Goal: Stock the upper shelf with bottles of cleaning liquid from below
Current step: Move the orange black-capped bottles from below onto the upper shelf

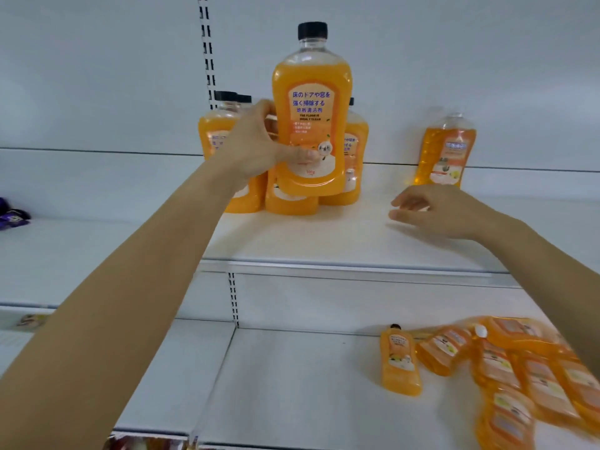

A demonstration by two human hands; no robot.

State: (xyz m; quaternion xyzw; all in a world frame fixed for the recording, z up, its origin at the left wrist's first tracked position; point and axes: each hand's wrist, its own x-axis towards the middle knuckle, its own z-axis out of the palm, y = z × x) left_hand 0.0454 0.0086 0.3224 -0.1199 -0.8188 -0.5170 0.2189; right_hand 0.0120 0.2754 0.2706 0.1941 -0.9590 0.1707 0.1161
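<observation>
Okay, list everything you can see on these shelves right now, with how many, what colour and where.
held bottle: one, orange, black cap, above the upper shelf
standing bottles: at least four, orange, upper shelf behind it
lone bottle: one, amber, upper shelf right
lower bottles: several, orange, blurred, lower shelf right
purple packets: count unclear, far left
left hand: grips held bottle
right hand: open, over upper shelf

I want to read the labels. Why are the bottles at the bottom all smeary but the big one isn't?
Head view: the bottle in the left hand is sharp, label readable; the lying bottles at the lower right are smeared with blur; the right hand is slightly soft.
</observation>
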